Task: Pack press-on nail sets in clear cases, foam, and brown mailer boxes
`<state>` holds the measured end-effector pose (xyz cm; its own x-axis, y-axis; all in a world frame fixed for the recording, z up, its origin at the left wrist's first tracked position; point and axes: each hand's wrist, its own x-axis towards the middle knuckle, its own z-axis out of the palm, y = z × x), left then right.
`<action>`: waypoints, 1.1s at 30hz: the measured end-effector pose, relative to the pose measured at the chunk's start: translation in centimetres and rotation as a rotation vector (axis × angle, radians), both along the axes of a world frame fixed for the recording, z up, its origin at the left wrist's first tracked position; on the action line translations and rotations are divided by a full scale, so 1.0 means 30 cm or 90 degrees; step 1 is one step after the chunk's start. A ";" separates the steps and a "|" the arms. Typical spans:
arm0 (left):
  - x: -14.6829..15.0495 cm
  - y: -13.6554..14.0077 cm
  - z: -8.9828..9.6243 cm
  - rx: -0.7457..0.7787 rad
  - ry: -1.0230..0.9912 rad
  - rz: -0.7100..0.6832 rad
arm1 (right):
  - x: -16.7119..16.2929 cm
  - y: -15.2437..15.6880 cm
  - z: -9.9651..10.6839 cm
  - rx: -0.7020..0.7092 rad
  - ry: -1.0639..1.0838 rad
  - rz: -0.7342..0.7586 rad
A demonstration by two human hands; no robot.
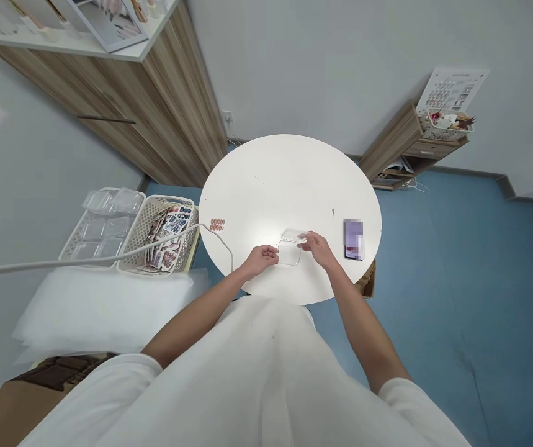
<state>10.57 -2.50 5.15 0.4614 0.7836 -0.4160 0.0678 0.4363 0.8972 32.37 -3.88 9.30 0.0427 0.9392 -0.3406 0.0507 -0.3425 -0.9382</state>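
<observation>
A clear plastic box (289, 253) with its lid raised is between my two hands, near the front of the round white table (289, 167). My left hand (262, 258) grips the box's left edge, thumb and fingers pinched together. With my right hand (316, 246) I hold the box's upper right side, by the lid. The inside of the box looks see-through, and I cannot make out anything in it. To the left on the table lies a small sheet of reddish-brown press-on nails (217, 225).
A phone (353, 239) lies at the table's right. Left of the table, one white basket (131, 239) holds clear boxes and another (187, 248) holds nail sheets. A white cable (154, 244) crosses over them onto the table. A wooden cabinet (173, 105) stands behind.
</observation>
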 end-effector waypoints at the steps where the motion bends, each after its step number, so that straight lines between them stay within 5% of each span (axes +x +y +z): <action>1: -0.001 -0.005 -0.003 0.005 0.000 -0.001 | -0.003 0.009 -0.002 -0.001 -0.007 -0.009; 15: -0.022 -0.043 -0.006 0.014 -0.004 -0.040 | -0.028 0.052 -0.029 -0.227 0.075 -0.063; 20: -0.012 -0.044 -0.020 0.001 -0.025 0.018 | -0.034 0.019 -0.026 -0.169 0.030 -0.074; 25: -0.007 -0.047 -0.037 -0.020 -0.021 0.049 | -0.071 -0.127 -0.091 -0.026 -0.094 -0.135; 33: 0.020 -0.058 -0.090 0.021 0.131 0.040 | -0.130 -0.229 -0.207 -0.039 -0.143 -0.134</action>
